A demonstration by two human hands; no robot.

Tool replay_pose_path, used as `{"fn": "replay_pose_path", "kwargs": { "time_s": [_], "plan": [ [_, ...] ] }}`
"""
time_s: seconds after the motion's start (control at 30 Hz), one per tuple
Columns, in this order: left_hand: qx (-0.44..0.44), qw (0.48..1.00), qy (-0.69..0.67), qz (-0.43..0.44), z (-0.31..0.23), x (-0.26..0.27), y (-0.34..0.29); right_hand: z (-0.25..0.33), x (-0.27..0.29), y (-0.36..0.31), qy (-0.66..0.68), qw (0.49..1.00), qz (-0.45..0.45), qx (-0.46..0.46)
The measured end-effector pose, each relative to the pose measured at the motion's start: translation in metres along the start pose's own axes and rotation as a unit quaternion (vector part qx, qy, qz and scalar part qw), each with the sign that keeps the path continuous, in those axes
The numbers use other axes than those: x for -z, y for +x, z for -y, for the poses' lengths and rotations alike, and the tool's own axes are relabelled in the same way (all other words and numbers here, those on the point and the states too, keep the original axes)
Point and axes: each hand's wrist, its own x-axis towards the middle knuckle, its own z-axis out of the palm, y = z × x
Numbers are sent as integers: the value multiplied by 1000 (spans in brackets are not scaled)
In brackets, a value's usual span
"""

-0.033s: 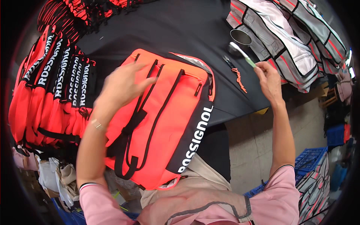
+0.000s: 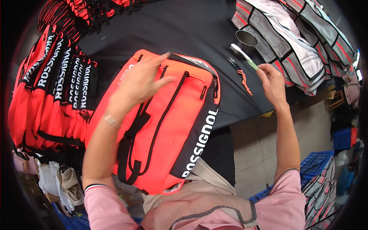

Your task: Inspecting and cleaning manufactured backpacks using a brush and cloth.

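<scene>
A bright orange-red bag point(image 2: 174, 128) with black straps and a black side panel lies slanted across the table edge and my lap. Above its upper left part is my left hand point(image 2: 140, 82), fingers stretched and thumb apart, holding nothing; whether it touches the fabric I cannot tell. My right hand point(image 2: 274, 82) pinches the green handle of a toothbrush point(image 2: 244, 55), its white head pointing to the upper left. Just behind the brush stands a round metal cup point(image 2: 246, 38). Thread snips point(image 2: 234, 63) with an orange cord point(image 2: 244, 81) rest on the table below the brush.
Similar red bags point(image 2: 50, 103) stand in a stack at the left. Black-and-red straps point(image 2: 61, 21) are heaped at the far left. Grey mesh pieces with black and coral trim point(image 2: 291, 46) cover the right of the black table point(image 2: 184, 27). A blue crate point(image 2: 316, 163) sits low at the right.
My left hand has moved to the right over the bag. My right hand has shifted slightly left with the toothbrush.
</scene>
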Motion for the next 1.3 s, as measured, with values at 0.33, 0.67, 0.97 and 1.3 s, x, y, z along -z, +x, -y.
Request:
{"fn": "replay_pose_path", "kwargs": {
  "time_s": [0.33, 0.67, 0.97, 1.3],
  "plan": [
    [-82, 994, 39, -56, 16, -148, -52, 42, -61, -21, 48, 983, 58, 165],
    [-25, 993, -34, -109, 9, -150, -67, 71, -104, -20, -50, 958, 124, 253],
    [-22, 992, -50, -111, 9, -149, -67, 77, -115, -8, -198, 892, 213, 346],
    [-43, 992, -54, -109, 7, -151, -61, 72, -130, 4, -171, 910, 205, 316]
  ]
}}
